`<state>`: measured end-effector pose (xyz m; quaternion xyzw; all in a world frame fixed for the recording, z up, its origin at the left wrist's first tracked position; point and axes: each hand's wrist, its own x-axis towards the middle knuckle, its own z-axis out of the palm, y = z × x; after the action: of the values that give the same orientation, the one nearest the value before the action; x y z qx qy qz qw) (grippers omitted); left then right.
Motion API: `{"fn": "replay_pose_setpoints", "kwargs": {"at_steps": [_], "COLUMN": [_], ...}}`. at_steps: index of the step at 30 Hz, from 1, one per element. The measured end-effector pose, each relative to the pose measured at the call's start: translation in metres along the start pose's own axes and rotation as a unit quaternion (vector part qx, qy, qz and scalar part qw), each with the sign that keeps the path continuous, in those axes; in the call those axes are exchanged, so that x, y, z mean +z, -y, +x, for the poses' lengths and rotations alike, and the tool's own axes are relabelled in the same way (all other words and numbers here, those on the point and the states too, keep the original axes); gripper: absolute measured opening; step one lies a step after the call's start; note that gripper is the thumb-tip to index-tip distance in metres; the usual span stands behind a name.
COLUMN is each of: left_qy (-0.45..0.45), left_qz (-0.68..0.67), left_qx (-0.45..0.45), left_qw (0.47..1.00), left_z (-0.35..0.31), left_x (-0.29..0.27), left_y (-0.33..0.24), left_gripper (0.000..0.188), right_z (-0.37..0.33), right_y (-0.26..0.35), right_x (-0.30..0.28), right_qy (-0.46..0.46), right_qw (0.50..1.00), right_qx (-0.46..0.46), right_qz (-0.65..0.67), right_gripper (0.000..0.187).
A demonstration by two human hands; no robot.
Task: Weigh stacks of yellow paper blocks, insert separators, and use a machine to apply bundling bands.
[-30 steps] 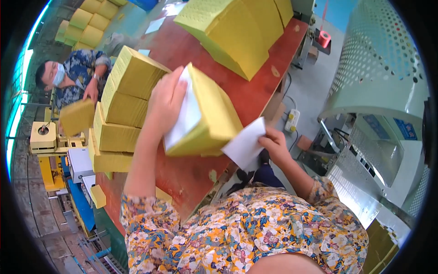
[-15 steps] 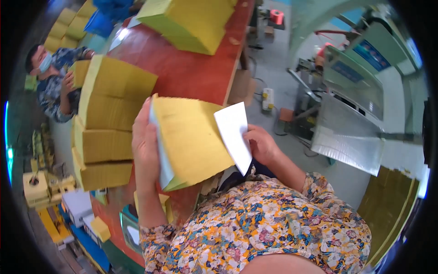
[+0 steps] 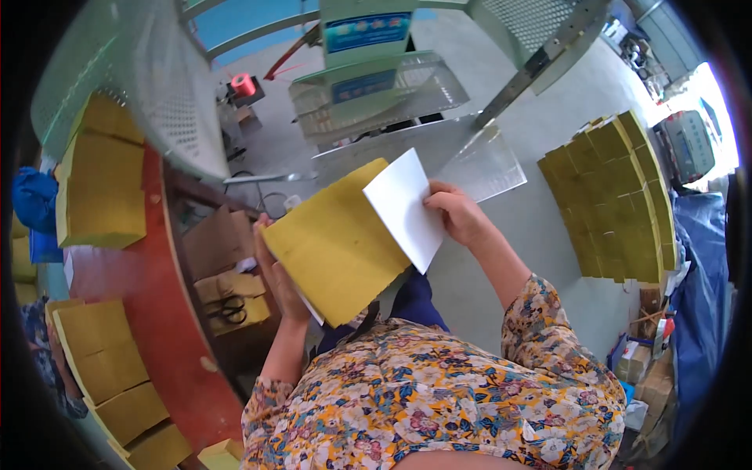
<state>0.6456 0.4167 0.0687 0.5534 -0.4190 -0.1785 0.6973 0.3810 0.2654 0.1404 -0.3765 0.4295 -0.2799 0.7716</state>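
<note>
Between my hands is a stack of yellow paper [image 3: 341,243], tilted in front of my body. My left hand [image 3: 280,282] grips its left edge, with fingers partly hidden along the side. A white sheet [image 3: 406,210] lies against the stack's right side, and my right hand [image 3: 457,213] pinches it by its right edge. Beyond the stack stands a green machine with a clear plastic guard [image 3: 376,94] and a clear sloping panel [image 3: 497,160].
A red table [image 3: 117,282] on the left carries yellow paper stacks [image 3: 102,188]. Black-handled scissors [image 3: 227,309] lie below its edge among cardboard. A pink spool [image 3: 243,84] stands beside the machine. At right are piled yellow bundles [image 3: 607,207] and a blue tarp [image 3: 701,313].
My view has turned right, from the red table to the machine. The yellow stack and white sheet have come along in my hands, and the co-worker is now mostly out of view.
</note>
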Motion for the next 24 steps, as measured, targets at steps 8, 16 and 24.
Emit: {"fn": "replay_pose_setpoints", "kwargs": {"at_steps": [8,16,24], "left_qy": [0.069,0.065,0.111], "left_qz": [-0.027,0.378,0.078], "left_qx": [-0.035,0.088,-0.17], "left_qw": [0.997,0.919,0.976], "left_z": [-0.008,0.013,-0.007], "left_x": [0.218,0.237,0.214], "left_y": [0.099,0.138,0.116], "left_gripper": [0.064,0.061,0.058], "right_z": [0.077,0.13,0.165], "right_y": [0.035,0.068,0.033], "right_x": [-0.238,-0.314,-0.32], "right_qy": [-0.037,0.081,0.144], "right_qw": [0.998,0.976,0.968], "right_qx": [0.032,0.162,0.197], "right_qz": [-0.046,0.121,0.05], "right_gripper": [0.034,0.04,0.038]}}
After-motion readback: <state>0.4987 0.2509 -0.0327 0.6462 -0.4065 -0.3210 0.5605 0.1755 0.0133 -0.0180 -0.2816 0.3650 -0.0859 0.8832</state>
